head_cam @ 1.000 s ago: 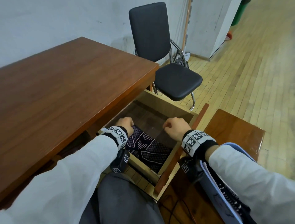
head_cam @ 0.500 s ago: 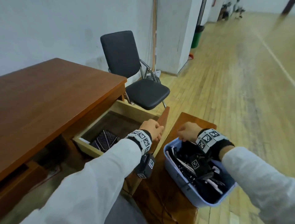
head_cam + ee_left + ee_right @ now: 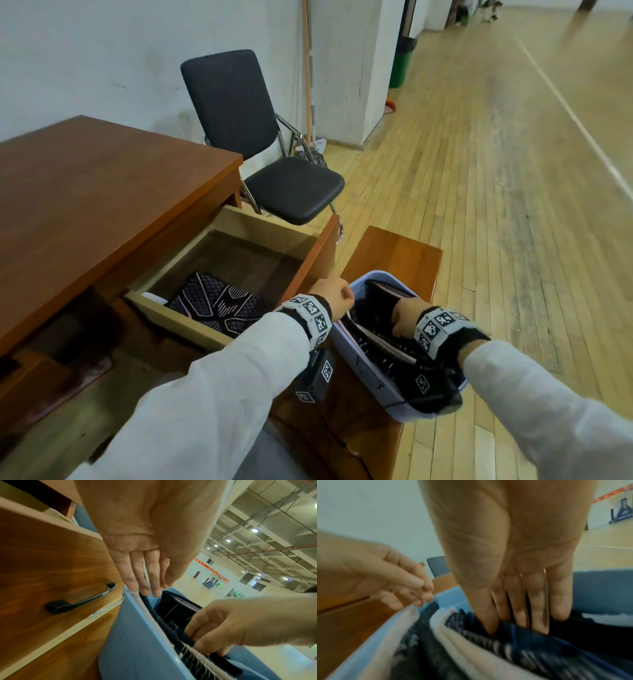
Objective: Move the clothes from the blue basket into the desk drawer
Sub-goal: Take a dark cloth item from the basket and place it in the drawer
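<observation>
The blue basket [image 3: 356, 363] stands on a low wooden stand and is packed with dark folded clothes [image 3: 380, 329]. My right hand [image 3: 404, 317] is plunged into them; thumb and fingers [image 3: 530, 615] pinch a dark garment [image 3: 522, 635] between them. My left hand [image 3: 337, 296] hovers at the basket's left rim [image 3: 137, 635], its straight fingertips [image 3: 149, 589] touching the top edge of a white-trimmed piece. To the left, the desk drawer [image 3: 178, 318] is pulled out, with one dark patterned garment [image 3: 219, 303] lying flat inside.
A black chair [image 3: 294, 188] stands behind the drawer. The brown desk top [image 3: 85, 205] fills the left. The drawer front carries a black handle [image 3: 78, 601] close to the basket. Bare wooden floor [image 3: 513, 205] stretches to the right.
Both hands left the drawer and swung right to the basket. The right hand has sunk into the clothes; the left has reached the basket's rim. The view turned right too.
</observation>
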Demonstrator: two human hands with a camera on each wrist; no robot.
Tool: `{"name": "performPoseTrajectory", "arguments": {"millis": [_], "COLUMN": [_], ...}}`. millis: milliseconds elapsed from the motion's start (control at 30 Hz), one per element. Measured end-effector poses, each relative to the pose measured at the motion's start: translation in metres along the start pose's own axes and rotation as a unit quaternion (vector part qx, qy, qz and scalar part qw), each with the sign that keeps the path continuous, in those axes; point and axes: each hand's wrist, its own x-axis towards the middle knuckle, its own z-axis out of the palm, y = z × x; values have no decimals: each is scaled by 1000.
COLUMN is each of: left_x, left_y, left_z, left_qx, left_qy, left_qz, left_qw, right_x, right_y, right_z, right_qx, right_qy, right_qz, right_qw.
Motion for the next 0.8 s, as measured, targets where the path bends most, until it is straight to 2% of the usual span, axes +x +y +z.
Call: {"name": "performPoseTrajectory", "arguments": {"millis": [167, 233, 300, 400, 500, 567, 633, 700, 800], "left_x": [-2, -2, -2, -1, 1, 0, -1, -1, -3], "left_y": [-4, -5, -6, -7, -8, -7, -6, -3, 1], "left_z": [-10, -13, -14, -14, -13, -14, -18, -27, -51], "left_qx": [-25, -50, -76, -73, -128, -184, -220, -250, -281], "left_qy": [7, 9, -10, -75, -121, -109, -83, -58, 21], "left_qz": [-12, -13, -17, -10, 0, 23, 49, 64, 86], "left_qw": [1000, 999, 997, 994, 984, 977, 971, 964, 955], "right_x": [3, -1, -6, -14, -25, -33, -35, -36, -30], "right_y": [-5, -7, -7, -3, -5, -10, -10, -11, -15], "right_z": [-5, -22, -38, -50, -56, -61, -67, -70, -74], "right_qx": [4, 48, 135, 308, 413, 533, 595, 603, 578], "right_qy": [22, 46, 100, 170, 192, 176, 157, 161, 161], "right_qz": [5, 1, -14, -60, -110, -97, -86, -101, -125], "right_qw": [1000, 998, 986, 934, 883, 822, 784, 774, 790]}}
